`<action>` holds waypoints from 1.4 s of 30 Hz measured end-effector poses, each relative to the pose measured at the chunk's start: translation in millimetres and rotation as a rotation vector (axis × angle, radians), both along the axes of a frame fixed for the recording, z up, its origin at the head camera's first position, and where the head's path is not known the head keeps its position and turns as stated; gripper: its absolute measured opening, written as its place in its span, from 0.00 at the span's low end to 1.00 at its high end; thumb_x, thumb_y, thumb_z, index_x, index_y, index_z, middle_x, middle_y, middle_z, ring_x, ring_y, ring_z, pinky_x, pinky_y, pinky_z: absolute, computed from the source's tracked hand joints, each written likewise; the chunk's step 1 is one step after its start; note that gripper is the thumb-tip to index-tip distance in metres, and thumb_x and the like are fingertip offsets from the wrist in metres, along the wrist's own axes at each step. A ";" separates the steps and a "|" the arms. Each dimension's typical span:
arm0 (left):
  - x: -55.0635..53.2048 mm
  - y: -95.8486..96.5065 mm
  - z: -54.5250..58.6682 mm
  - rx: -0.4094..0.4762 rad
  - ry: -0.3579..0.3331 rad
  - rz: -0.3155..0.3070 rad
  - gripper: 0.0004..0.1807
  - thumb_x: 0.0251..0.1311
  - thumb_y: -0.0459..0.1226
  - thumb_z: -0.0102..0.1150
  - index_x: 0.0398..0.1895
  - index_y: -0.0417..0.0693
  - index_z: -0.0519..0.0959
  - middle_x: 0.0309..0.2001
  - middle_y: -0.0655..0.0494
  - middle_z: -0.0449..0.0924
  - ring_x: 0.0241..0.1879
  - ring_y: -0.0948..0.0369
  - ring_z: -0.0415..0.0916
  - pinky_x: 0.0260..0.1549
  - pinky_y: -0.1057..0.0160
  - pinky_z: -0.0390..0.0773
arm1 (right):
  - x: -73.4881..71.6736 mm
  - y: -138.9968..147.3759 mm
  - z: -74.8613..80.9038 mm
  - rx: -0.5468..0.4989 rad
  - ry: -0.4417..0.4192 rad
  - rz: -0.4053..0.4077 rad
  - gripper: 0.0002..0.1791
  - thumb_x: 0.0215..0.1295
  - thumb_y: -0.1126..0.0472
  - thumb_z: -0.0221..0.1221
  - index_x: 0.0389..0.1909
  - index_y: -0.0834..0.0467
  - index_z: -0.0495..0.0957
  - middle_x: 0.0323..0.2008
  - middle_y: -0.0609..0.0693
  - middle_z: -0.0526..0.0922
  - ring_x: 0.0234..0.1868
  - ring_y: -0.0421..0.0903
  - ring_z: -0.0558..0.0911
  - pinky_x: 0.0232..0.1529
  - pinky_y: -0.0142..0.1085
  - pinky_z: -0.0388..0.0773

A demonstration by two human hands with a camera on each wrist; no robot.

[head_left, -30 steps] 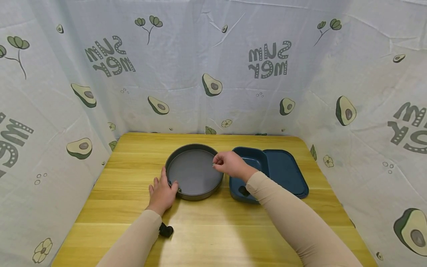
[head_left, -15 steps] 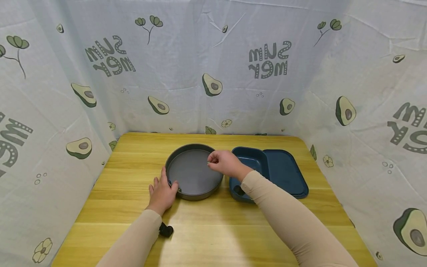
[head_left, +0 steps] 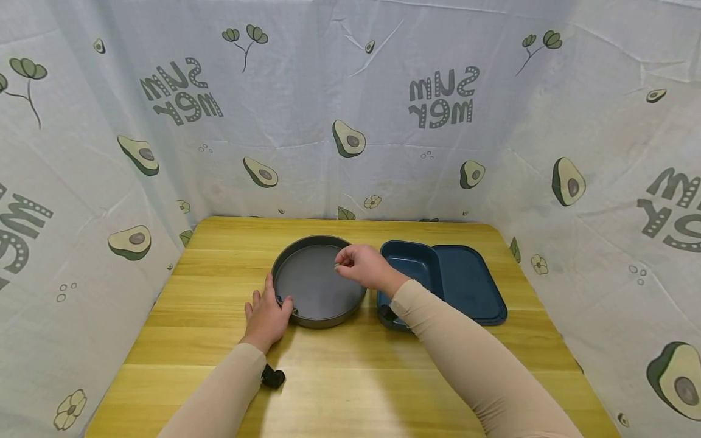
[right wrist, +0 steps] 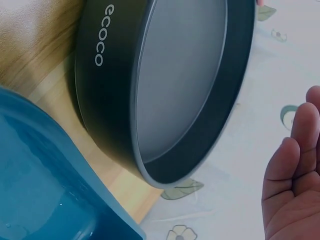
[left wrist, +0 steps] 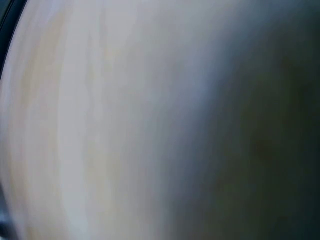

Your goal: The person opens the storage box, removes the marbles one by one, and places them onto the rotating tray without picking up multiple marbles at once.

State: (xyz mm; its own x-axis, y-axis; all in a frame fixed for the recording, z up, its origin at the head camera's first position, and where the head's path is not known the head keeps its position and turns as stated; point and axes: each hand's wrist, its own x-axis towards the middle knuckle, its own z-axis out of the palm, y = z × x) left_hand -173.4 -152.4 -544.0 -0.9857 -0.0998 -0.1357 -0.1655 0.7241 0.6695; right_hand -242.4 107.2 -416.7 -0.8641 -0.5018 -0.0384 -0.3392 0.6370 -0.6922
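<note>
A round, dark grey pan with a low wall sits on the wooden table. My left hand rests against its near left side, fingers spread and thumb at the rim. Small dark green bits show by that thumb. Above the right part of the pan, my right hand pinches a tiny pale green piece, too small to identify. The right wrist view shows the pan's wall with "ecoco" on it and part of the right hand; the piece is hidden there. The left wrist view is a blur.
Right of the pan stands a blue rectangular basin, partly under the right forearm. Beside it lies a flat blue tray or lid. A patterned curtain encloses the table at the back and sides.
My right hand has moved left, further in over the pan, still pinching the tiny piece. The left hand and the pan have stayed in place.
</note>
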 end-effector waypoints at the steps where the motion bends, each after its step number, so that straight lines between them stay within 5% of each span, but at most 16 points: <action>1: -0.1 0.1 -0.1 0.001 0.000 0.000 0.48 0.78 0.55 0.44 0.87 0.54 0.29 0.85 0.40 0.48 0.84 0.33 0.34 0.78 0.28 0.28 | 0.1 -0.1 0.1 0.000 -0.001 0.000 0.09 0.74 0.60 0.64 0.49 0.58 0.86 0.42 0.50 0.88 0.39 0.42 0.82 0.44 0.37 0.83; 17: 3.3 2.0 2.4 -0.001 0.012 0.007 0.47 0.79 0.53 0.45 0.88 0.52 0.31 0.85 0.39 0.49 0.84 0.32 0.35 0.77 0.27 0.30 | 1.4 -2.1 -1.6 -0.021 -0.005 0.009 0.09 0.74 0.60 0.64 0.49 0.60 0.85 0.42 0.50 0.87 0.40 0.42 0.82 0.45 0.37 0.83; 30: 3.5 3.2 1.9 0.004 0.017 0.012 0.47 0.78 0.53 0.46 0.88 0.51 0.33 0.85 0.39 0.48 0.84 0.32 0.36 0.78 0.27 0.30 | 1.8 13.6 0.0 0.016 -0.035 -0.048 0.14 0.75 0.56 0.64 0.57 0.55 0.83 0.49 0.49 0.88 0.50 0.45 0.85 0.53 0.41 0.85; 37: 2.6 1.9 3.8 0.005 0.029 0.001 0.48 0.78 0.53 0.46 0.88 0.52 0.31 0.85 0.38 0.49 0.83 0.32 0.36 0.77 0.27 0.30 | -10.0 58.3 1.4 0.277 -0.042 -0.041 0.18 0.75 0.56 0.64 0.60 0.60 0.82 0.51 0.53 0.87 0.51 0.50 0.85 0.53 0.46 0.85; 42: 4.0 1.5 5.4 0.009 0.016 -0.004 0.48 0.79 0.53 0.45 0.88 0.52 0.30 0.85 0.39 0.47 0.84 0.32 0.35 0.77 0.27 0.29 | -9.6 86.3 -12.8 0.599 -0.154 0.084 0.12 0.65 0.55 0.72 0.45 0.55 0.85 0.42 0.48 0.86 0.41 0.44 0.82 0.47 0.41 0.83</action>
